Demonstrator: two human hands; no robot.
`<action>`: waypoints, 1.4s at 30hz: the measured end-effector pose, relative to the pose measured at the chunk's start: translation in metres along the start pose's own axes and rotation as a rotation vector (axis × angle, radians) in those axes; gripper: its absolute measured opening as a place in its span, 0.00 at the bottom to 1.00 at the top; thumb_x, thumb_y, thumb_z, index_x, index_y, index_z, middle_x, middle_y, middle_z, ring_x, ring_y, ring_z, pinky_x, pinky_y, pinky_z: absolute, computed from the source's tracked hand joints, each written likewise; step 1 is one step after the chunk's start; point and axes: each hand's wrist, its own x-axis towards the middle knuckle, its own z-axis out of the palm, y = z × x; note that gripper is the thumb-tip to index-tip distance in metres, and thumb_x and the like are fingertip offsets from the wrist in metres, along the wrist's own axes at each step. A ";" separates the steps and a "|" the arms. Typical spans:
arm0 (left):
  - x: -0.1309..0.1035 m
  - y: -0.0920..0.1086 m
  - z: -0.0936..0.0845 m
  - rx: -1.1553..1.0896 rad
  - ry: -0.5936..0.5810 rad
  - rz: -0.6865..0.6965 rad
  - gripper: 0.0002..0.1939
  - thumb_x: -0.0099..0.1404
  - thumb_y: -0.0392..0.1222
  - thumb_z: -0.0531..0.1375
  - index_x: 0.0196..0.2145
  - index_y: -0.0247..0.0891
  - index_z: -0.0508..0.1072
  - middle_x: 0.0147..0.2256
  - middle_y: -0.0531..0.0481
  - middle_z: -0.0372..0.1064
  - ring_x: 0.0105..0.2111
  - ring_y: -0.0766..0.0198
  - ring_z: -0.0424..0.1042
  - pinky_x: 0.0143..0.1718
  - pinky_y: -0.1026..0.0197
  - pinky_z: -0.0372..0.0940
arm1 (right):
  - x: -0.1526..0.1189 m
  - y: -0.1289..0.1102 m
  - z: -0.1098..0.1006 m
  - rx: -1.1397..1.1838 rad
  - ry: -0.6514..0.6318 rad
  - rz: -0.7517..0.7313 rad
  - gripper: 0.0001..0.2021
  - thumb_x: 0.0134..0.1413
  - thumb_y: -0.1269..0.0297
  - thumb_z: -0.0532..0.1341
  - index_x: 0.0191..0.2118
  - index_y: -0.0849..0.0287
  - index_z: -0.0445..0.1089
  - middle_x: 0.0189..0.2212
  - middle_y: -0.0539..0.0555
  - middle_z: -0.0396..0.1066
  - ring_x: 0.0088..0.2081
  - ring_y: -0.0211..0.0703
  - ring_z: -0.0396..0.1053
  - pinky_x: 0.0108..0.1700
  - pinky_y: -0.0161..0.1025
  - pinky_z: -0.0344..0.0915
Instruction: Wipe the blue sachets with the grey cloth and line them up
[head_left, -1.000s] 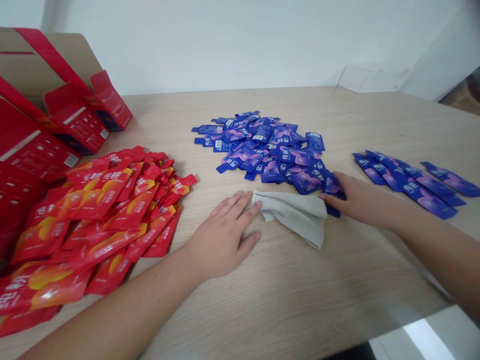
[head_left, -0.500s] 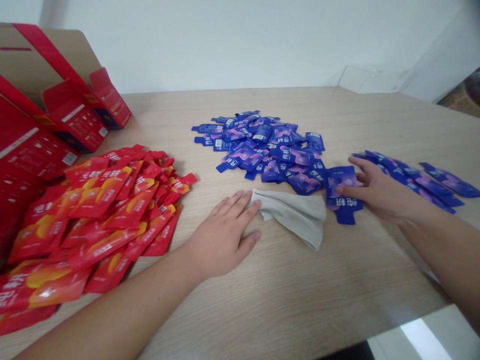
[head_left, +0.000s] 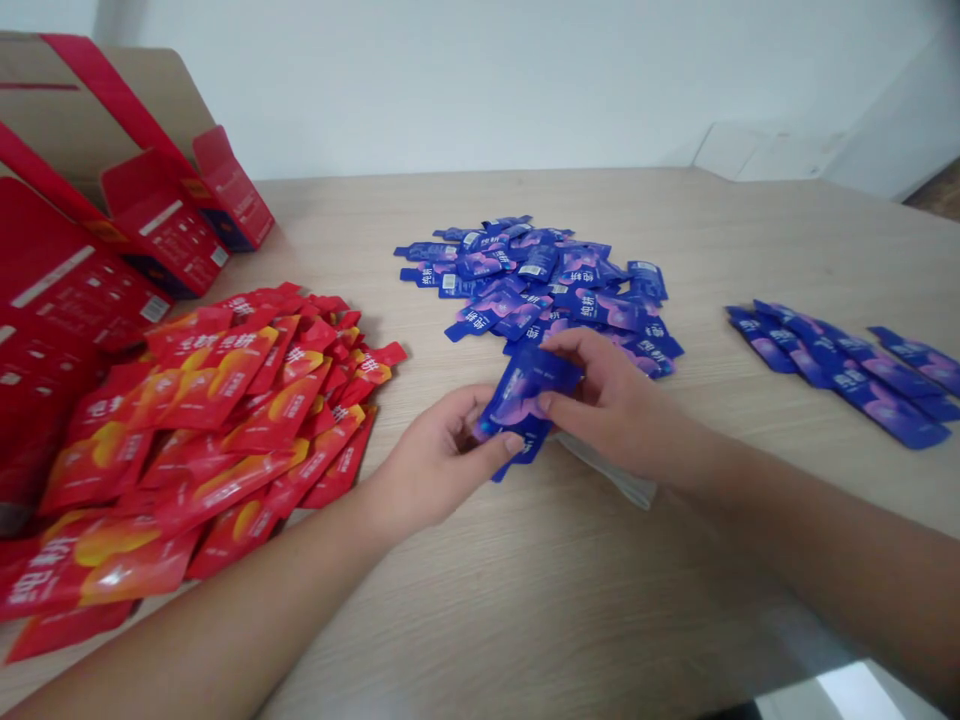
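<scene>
Between both hands, above the table, a blue sachet [head_left: 525,385] with pink-purple printing is held at a tilt. My left hand [head_left: 431,465] pinches its lower left side, thumb on the front. On the upper right side, my right hand [head_left: 622,405] grips the same sachet between thumb and fingers. Partly hidden beneath my right hand, a pale grey cloth [head_left: 611,475] lies on the table. Just beyond the hands is a loose pile of blue sachets [head_left: 540,270].
A heap of red and orange sachets [head_left: 225,420] covers the left side. Behind it stand red printed boxes [head_left: 180,235] and a brown carton [head_left: 150,90]. Several blue sachets [head_left: 840,360] overlap in a row at the right. A white wall [head_left: 480,90] borders the table's back.
My right hand has carried the blue sachet leftward from beside the cloth. My left hand has lifted off the cloth's edge and closed on the sachet.
</scene>
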 end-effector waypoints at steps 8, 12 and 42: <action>0.005 0.011 -0.019 0.625 0.108 0.100 0.17 0.77 0.36 0.52 0.55 0.41 0.77 0.50 0.46 0.78 0.51 0.54 0.77 0.55 0.50 0.72 | -0.005 0.020 -0.015 -0.746 -0.272 -0.361 0.27 0.68 0.58 0.65 0.68 0.56 0.65 0.68 0.67 0.65 0.70 0.69 0.62 0.71 0.72 0.61; -0.001 0.017 -0.010 1.119 -0.149 0.074 0.16 0.76 0.37 0.53 0.53 0.41 0.79 0.41 0.45 0.74 0.41 0.50 0.77 0.43 0.47 0.75 | -0.003 0.027 -0.020 -0.848 -0.252 -0.338 0.25 0.70 0.71 0.56 0.69 0.58 0.64 0.67 0.66 0.67 0.69 0.63 0.65 0.69 0.64 0.67; -0.014 0.021 0.012 1.219 -0.069 0.078 0.31 0.76 0.58 0.59 0.66 0.34 0.69 0.68 0.25 0.63 0.70 0.26 0.61 0.66 0.26 0.61 | -0.019 0.010 -0.011 -0.371 -0.137 -0.199 0.23 0.61 0.67 0.64 0.62 0.49 0.70 0.54 0.56 0.78 0.52 0.58 0.77 0.54 0.55 0.75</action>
